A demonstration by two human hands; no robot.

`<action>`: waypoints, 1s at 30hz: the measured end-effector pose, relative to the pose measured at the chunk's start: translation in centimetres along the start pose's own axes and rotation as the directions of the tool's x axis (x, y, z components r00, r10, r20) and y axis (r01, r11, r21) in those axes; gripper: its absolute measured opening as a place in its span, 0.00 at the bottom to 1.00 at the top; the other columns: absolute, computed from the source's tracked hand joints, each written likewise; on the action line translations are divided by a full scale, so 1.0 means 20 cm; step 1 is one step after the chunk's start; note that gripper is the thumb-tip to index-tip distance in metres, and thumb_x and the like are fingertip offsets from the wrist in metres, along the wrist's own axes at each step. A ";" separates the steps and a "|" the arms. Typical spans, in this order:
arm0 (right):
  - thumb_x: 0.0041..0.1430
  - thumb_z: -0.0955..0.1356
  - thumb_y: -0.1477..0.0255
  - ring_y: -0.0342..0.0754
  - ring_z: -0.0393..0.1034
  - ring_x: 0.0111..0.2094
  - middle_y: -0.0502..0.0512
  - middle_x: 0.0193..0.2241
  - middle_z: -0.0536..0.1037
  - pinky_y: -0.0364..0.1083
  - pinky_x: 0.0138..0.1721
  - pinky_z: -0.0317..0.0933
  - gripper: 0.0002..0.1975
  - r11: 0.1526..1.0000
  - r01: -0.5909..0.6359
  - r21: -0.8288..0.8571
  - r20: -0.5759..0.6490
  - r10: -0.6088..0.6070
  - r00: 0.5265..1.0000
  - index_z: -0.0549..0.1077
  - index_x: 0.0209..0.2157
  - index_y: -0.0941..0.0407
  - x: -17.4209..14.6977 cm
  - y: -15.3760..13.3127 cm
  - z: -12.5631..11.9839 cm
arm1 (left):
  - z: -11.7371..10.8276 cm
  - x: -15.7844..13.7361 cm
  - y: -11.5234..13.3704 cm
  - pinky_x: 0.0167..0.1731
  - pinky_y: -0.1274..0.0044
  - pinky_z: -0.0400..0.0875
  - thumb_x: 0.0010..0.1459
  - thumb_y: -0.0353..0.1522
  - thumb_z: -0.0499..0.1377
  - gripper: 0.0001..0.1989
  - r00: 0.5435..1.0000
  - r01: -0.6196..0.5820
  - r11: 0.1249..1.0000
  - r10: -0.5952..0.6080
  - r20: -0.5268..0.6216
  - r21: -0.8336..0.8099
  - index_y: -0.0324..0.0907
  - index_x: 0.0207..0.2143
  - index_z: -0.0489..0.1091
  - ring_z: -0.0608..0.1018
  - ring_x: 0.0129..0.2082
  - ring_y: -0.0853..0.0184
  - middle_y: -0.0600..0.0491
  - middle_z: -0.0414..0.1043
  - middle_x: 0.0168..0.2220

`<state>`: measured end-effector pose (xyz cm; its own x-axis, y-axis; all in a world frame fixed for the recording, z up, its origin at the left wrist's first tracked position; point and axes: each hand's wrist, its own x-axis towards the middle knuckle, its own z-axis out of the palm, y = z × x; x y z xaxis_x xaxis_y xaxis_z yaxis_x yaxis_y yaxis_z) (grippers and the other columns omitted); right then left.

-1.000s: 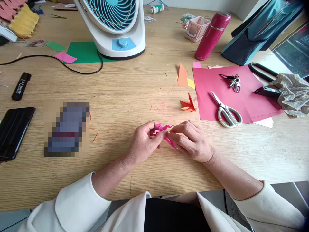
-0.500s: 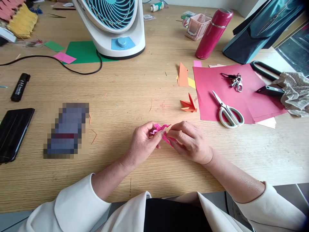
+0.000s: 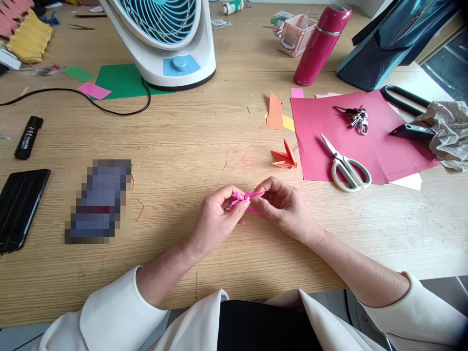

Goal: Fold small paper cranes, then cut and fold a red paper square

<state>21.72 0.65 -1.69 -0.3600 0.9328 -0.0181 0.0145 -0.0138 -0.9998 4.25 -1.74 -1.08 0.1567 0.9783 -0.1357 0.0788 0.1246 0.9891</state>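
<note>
Between my two hands is a small pink folded paper piece with thin, pointed strips sticking out. My left hand pinches its left part between thumb and fingers. At the other side, my right hand grips one narrow pink strip with thumb and forefinger. Some of the paper is hidden behind my fingers. Beyond my right hand lies an orange folded paper piece with pointed flaps. A flat orange paper piece rests farther back, partly over a yellow paper scrap.
White-handled scissors and keys lie on red paper sheets to the right. Behind are a red flask, a pink basket and a white fan. A black marker and a black phone-like device are left.
My right hand has turned and lifted slightly; its thumb and forefinger now pinch a pink strip at the top right. The paper has shifted a little in my left hand's pinch.
</note>
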 end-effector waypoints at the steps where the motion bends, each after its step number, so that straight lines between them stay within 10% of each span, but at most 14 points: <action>1: 0.58 0.73 0.64 0.42 0.64 0.28 0.49 0.28 0.71 0.43 0.29 0.60 0.13 0.999 -0.017 0.029 -0.007 0.017 1.000 0.69 0.32 0.55 0.00 0.01 0.00 | 0.00 0.00 0.00 0.25 0.78 0.78 0.59 0.36 0.61 0.08 1.000 -0.014 1.000 0.014 -0.002 0.018 0.40 0.30 0.69 0.73 0.28 0.70 0.55 0.68 0.29; 14: 0.58 0.73 0.60 0.42 0.63 0.26 0.48 0.26 0.71 0.43 0.27 0.57 0.15 0.998 -0.064 0.024 0.025 0.063 0.998 0.69 0.34 0.55 0.00 0.01 0.00 | 0.02 0.01 0.00 0.28 0.80 0.71 0.57 0.30 0.60 0.04 0.973 -0.162 0.952 0.197 -0.118 0.259 0.40 0.29 0.71 0.74 0.27 0.70 0.53 0.73 0.28; 30: 0.60 0.71 0.58 0.42 0.62 0.26 0.49 0.27 0.71 0.43 0.28 0.56 0.15 0.996 -0.077 -0.049 0.048 0.080 0.996 0.69 0.33 0.56 -0.01 -0.01 0.00 | 0.01 0.02 0.03 0.28 0.81 0.69 0.55 0.32 0.62 0.06 0.995 -0.040 0.988 0.052 -0.081 0.147 0.39 0.27 0.71 0.74 0.26 0.70 0.53 0.73 0.26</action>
<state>21.87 0.53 -1.57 -0.4022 0.9103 -0.0980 0.0881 -0.0680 -0.9938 4.60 -1.39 -0.63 0.0801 0.9937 -0.0788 0.2161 0.0598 0.9745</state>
